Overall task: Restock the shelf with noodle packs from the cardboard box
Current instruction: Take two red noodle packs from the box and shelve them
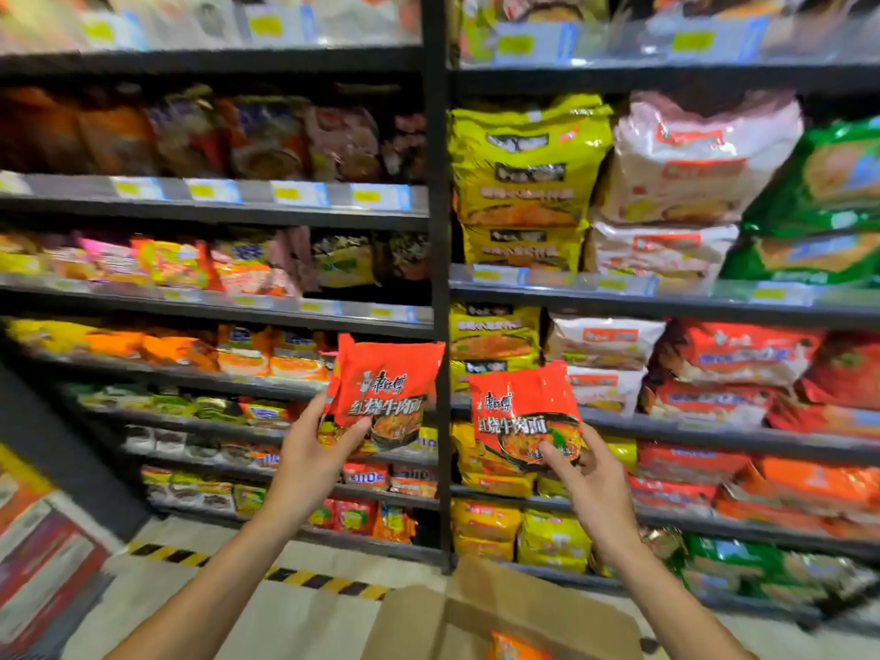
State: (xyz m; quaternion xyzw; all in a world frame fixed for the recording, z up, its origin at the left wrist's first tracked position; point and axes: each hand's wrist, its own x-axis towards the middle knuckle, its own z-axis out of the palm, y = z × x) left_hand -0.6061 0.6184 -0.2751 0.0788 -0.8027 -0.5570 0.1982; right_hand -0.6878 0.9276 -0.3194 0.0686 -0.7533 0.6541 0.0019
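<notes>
Red noodle packs are up in both hands before the shelving: the left hand (309,450) pinches the lower edge of one red pack (385,383) just left of the black upright post (440,278), and the right hand (588,473) grips the bottom of a second red pack (524,412) just right of it, the two packs close but apart. Near and low, the open cardboard box (505,612) shows an orange pack inside, and black shelves (666,297) crowded with bright packets fill the far wall above a pale floor edged with yellow-and-black hazard tape (295,576)

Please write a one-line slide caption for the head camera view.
Each hand, left hand and right hand, holds one red noodle pack before stocked shelves.
</notes>
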